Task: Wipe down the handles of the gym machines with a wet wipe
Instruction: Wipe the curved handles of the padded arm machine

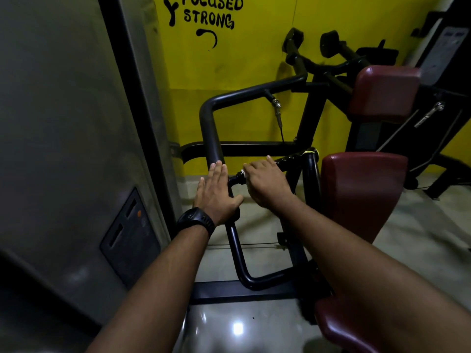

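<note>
A black gym machine stands against the yellow wall, with a bent tubular arm [209, 128] and a short ribbed handle [293, 159] running across to it. My right hand [266, 183] is curled round this handle, and a bit of white wet wipe [244, 172] peeks out at its knuckles. My left hand [218, 193], with a black watch on the wrist, rests flat with straight fingers on the tubular arm just left of the handle's end.
Dark red seat pads [362, 189] of the machine sit close on the right. A grey pillar [63, 123] with a black edge and a dark panel [130, 238] fills the left. More black handles [295, 39] rise at the back. The floor below is glossy.
</note>
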### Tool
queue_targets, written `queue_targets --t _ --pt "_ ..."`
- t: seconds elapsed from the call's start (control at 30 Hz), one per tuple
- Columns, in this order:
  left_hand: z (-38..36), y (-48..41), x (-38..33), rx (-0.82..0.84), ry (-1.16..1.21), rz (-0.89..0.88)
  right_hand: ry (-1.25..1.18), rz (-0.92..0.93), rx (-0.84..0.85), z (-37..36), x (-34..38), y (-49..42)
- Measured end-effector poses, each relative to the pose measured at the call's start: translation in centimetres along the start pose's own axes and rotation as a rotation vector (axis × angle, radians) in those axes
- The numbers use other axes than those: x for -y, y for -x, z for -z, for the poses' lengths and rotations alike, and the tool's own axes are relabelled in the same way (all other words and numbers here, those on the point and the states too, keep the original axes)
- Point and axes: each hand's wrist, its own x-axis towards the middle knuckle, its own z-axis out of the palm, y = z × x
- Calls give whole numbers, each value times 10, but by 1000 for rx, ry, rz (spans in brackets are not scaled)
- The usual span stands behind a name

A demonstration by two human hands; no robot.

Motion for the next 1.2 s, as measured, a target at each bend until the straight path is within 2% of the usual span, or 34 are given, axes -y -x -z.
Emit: queue_targets --t 0.17,0.37,0.5,0.63,0.77,0.87,0.93,1.03,1.2 --pt "1 0 -2 3 2 7 -10 -25 -77 -10 6 16" --pt "0 1 -1 -2 4 -3 79 -27 -56 -10 -2 13" --pt "-1 0 0 -1 19 -1 25 -85 -75 -22 17 30" --pt "-1 -1 -1 -22 16 -12 106 -23 -90 -22 -3 19" --pt "0 1 -1 -25 4 -4 202 -48 -22 -18 -10 6" --pt "1 0 -1 -20 9 -7 340 -88 11 -28 -7 19" --pt "0 1 -2 -10 9 -6 430 -51 34 -26 -11 18" --pt "-1 1 -1 -16 3 -6 388 -35 45 -17 -11 9" --pt "-2 -1 0 -18 -14 -8 148 -86 11 -19 -4 13"
